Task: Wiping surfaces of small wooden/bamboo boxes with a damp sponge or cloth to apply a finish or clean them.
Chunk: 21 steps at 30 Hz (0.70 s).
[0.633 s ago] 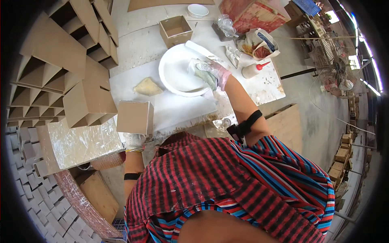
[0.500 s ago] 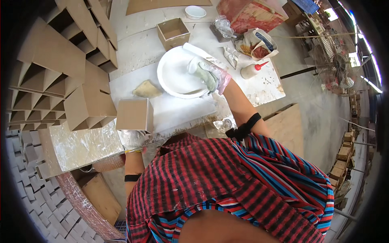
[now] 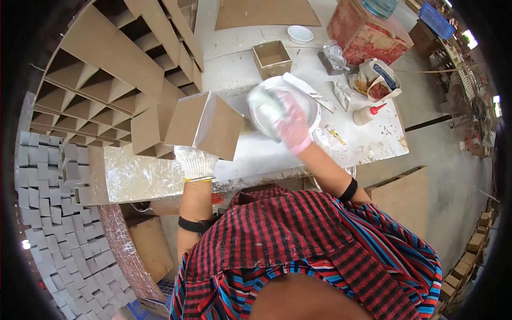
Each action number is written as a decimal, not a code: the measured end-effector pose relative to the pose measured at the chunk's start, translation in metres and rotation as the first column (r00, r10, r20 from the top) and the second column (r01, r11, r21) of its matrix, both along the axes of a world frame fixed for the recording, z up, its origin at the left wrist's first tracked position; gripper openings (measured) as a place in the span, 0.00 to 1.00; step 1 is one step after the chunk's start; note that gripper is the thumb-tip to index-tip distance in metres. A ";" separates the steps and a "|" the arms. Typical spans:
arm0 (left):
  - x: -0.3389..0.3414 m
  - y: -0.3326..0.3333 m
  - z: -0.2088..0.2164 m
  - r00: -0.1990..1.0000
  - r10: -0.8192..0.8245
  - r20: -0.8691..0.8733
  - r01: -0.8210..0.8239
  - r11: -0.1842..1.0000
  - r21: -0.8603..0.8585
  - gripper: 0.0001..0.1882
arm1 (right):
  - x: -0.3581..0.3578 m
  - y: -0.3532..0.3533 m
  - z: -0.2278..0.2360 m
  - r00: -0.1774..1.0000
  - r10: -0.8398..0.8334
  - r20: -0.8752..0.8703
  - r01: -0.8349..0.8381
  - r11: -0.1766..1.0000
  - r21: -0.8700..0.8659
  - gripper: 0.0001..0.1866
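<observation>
My left hand [image 3: 196, 163], in a white knit glove, holds up a brown cardboard box [image 3: 223, 125] tilted over the table's near edge. Its fingers are hidden behind or inside the box. My right hand [image 3: 292, 124], in a pinkish stained glove, is over a round white basin [image 3: 316, 118] of white stuff. Motion smears its fingers and a pale green-white patch there, so I cannot make out whether it grips anything. Across the basin's far right rim rests a long white flat strip [image 3: 309, 92].
Stacked open brown boxes [image 3: 114, 66] crowd the left. Behind the basin stand a small open box [image 3: 272, 60] and a white bowl [image 3: 300, 34]. To the right are a red-capped bottle [image 3: 365, 115], a bag [image 3: 376, 80] and a red-stained crate [image 3: 368, 34]. A fan [image 3: 466, 106] stands beyond.
My left hand has raised the box and tilted it, bringing it closer to the basin. My right hand has shifted across the basin, now blurred. The whole view has swung left.
</observation>
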<state>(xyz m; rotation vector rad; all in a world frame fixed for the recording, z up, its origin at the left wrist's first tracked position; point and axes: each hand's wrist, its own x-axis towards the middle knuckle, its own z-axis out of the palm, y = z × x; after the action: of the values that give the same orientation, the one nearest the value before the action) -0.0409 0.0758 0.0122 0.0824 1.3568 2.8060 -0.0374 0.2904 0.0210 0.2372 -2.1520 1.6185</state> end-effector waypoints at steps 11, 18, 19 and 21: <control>-0.002 -0.001 0.028 0.975 -0.179 0.134 0.077 0.830 0.552 0.30 | -0.013 -0.057 0.063 0.926 -0.045 -0.374 0.103 0.985 0.137 0.27; 0.004 -0.037 0.033 0.980 -0.098 0.173 0.017 0.909 0.418 0.30 | 0.024 -0.089 0.084 0.924 0.199 -0.326 -0.039 0.899 0.437 0.24; 0.007 -0.041 0.037 0.975 -0.101 0.199 0.009 0.908 0.418 0.30 | 0.021 -0.088 0.086 0.935 0.194 -0.298 -0.015 0.859 0.512 0.23; 0.009 -0.053 0.038 0.981 -0.072 0.178 -0.008 0.911 0.413 0.30 | 0.015 -0.087 0.096 0.951 0.191 -0.241 -0.065 0.891 0.448 0.21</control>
<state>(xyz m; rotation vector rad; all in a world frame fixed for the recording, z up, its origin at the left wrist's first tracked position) -0.0318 0.0227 0.0498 -0.1513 0.7022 2.9302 -0.0228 0.2031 0.1171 0.7177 -2.2795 1.0596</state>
